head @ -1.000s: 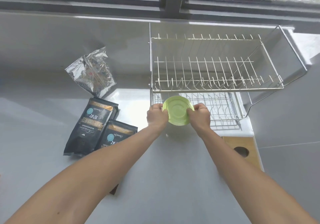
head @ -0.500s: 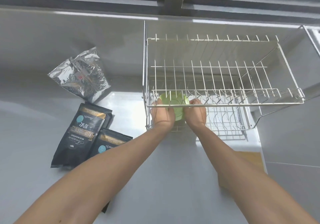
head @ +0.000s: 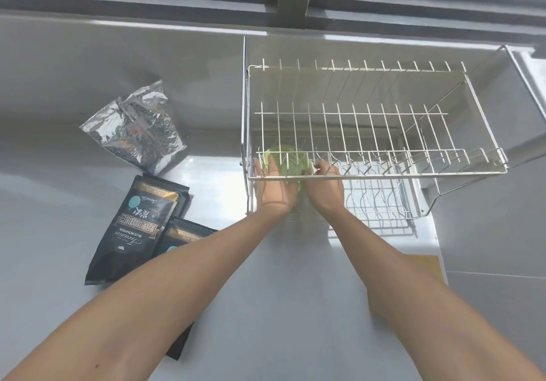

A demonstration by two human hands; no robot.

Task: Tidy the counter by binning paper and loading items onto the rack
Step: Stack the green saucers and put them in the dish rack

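Observation:
A small green plate (head: 286, 160) stands on edge in the lower tier of the two-tier wire dish rack (head: 381, 171), at its left end, seen through the upper tier's wires. My left hand (head: 273, 187) grips the plate's left side and my right hand (head: 323, 187) its right side. Both hands reach in under the upper tier's front rim. Fingertips and the plate's lower part are hidden behind hands and wires.
A crumpled silver foil bag (head: 136, 131) lies on the grey counter (head: 295, 307) to the left. Two black coffee pouches (head: 139, 227) lie nearer, one partly under my left forearm. A wooden board (head: 425, 265) sits right of my right forearm. A window frame runs along the back.
Both hands carried the green plate forward from in front of the rack into the lower tier's left end. The view has come closer to the rack.

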